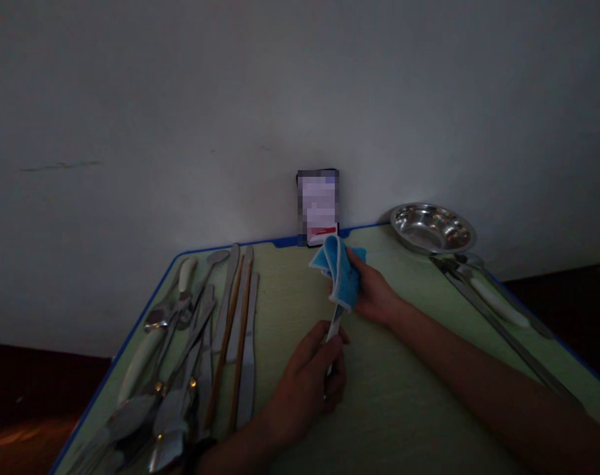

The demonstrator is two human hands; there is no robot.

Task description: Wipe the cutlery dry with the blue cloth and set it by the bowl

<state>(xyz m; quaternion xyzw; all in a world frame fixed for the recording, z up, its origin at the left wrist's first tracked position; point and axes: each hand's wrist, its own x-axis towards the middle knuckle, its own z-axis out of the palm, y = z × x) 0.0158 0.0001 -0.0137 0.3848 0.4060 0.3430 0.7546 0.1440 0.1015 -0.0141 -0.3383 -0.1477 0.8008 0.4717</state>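
My left hand (pixel 317 373) grips the pale, slim handle of a utensil (pixel 334 324) above the middle of the table. A blue cloth (pixel 346 280) with white edging is folded over the utensil's far end, hiding what kind it is. My right hand (pixel 376 293) is closed on the cloth from the right side, around that covered end. Some of the fingers of the right hand are hidden behind the cloth.
Several spoons, table knives (pixel 225 303) and wooden chopsticks (pixel 239 330) lie along the table's left side. At the back right sits a steel bowl (pixel 431 231), with a few utensils (pixel 498 300) in front of it. A phone (pixel 319 204) leans against the wall.
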